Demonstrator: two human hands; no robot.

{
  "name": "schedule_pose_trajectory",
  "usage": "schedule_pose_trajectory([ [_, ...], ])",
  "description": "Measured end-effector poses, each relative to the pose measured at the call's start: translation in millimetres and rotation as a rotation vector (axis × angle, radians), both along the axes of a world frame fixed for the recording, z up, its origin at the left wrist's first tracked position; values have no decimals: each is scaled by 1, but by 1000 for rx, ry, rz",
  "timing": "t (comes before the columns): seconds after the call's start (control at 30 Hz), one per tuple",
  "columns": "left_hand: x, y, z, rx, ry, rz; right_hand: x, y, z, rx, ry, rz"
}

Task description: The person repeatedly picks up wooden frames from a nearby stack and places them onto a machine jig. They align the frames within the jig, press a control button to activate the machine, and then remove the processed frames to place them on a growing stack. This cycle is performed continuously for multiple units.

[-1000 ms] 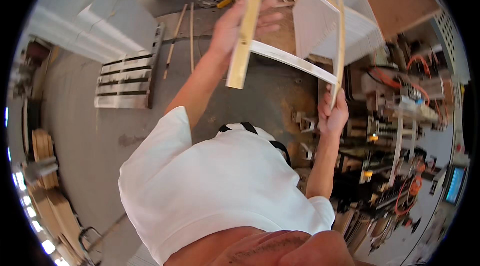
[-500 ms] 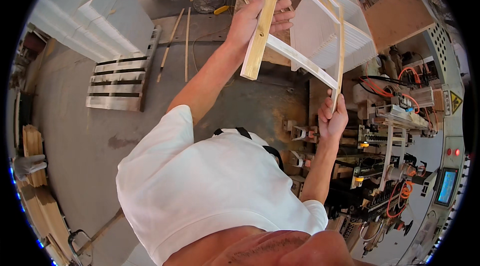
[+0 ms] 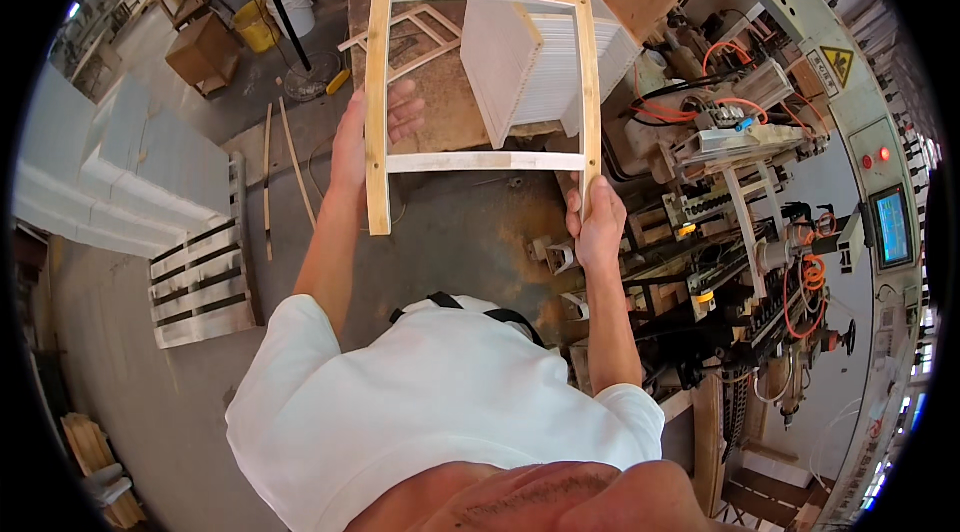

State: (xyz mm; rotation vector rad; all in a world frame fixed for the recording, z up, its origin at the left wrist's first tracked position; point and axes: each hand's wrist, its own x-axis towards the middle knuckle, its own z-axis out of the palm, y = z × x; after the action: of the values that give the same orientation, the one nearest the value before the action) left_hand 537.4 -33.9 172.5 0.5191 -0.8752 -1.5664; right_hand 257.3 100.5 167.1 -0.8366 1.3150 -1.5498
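Observation:
Both hands hold a wooden frame (image 3: 486, 161) out in front of me, its two long side rails joined by several crossbars. The wood is pale, with dark round spots on the rails where crossbars meet them. My left hand (image 3: 350, 147) lies against the outer side of the left rail, fingers reaching behind it and showing inside the frame; the thumb is hidden. My right hand (image 3: 601, 224) is closed round the lower end of the right rail. Beyond the frame, a brown worktable (image 3: 445, 122) carries smaller wooden frame pieces (image 3: 428, 59) and a stack of white panels (image 3: 492, 57).
Close on my right stands a machine with clamps, orange hoses (image 3: 815, 272) and a control screen (image 3: 891, 225). At left, white blocks (image 3: 160, 162) are stacked on a pallet (image 3: 200, 297). Wooden strips (image 3: 268, 172), a fan base (image 3: 312, 82) and a yellow bucket (image 3: 255, 25) stand or lie beyond.
The frame has turned from tilted and edge-on to nearly upright and facing me, shifting left. My left hand moved left and down with it; the view swung to the right.

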Motion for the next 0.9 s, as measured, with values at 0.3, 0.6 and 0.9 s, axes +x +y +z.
schedule_pose_trajectory([
  [0.3,-31,9,-4,-34,-29,-4,-42,-5,-27,10,-43,-25],
  [0.6,-82,28,12,-87,-81,3,-91,-5,-43,-19,-107,50],
  [0.9,-102,32,58,-428,-925,751,-92,-1,27,-376,64,14],
])
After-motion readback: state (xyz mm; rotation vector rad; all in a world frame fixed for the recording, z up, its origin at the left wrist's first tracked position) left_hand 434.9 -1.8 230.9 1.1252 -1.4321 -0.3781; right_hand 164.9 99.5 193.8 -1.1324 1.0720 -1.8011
